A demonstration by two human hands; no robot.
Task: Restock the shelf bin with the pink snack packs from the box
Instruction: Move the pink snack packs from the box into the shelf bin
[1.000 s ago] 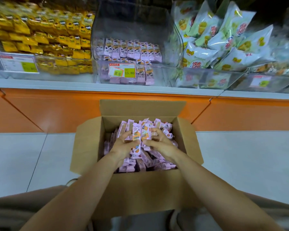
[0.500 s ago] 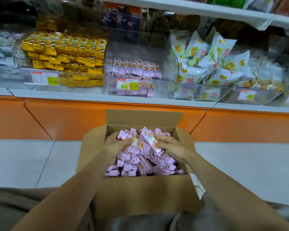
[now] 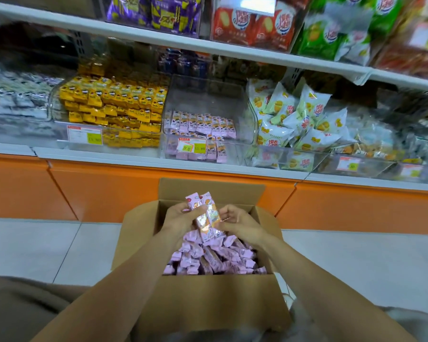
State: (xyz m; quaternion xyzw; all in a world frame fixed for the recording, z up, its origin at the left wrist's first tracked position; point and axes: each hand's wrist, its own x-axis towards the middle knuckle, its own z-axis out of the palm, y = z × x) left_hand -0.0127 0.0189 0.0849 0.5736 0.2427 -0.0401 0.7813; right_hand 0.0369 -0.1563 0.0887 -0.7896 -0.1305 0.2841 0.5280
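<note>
An open cardboard box (image 3: 208, 299) on the floor in front of me holds a heap of pink snack packs (image 3: 215, 260). Above the heap, my left hand (image 3: 181, 218) and my right hand (image 3: 237, 222) together hold a small bunch of pink packs (image 3: 206, 213), fingers curled round them from both sides. On the shelf ahead stands a clear plastic bin (image 3: 208, 99) with a low row of the same pink packs (image 3: 203, 124) along its front and a price tag (image 3: 192, 147).
A bin of yellow packs (image 3: 114, 104) sits left of the clear bin and white-green bags (image 3: 304, 119) sit right of it. An upper shelf (image 3: 183, 43) overhangs the bins. The orange shelf base (image 3: 97, 188) rises behind the box; grey floor tiles lie on both sides.
Both hands have risen out of the heap with a bunch of pink packs. My view has tilted upward, so the upper shelf now shows.
</note>
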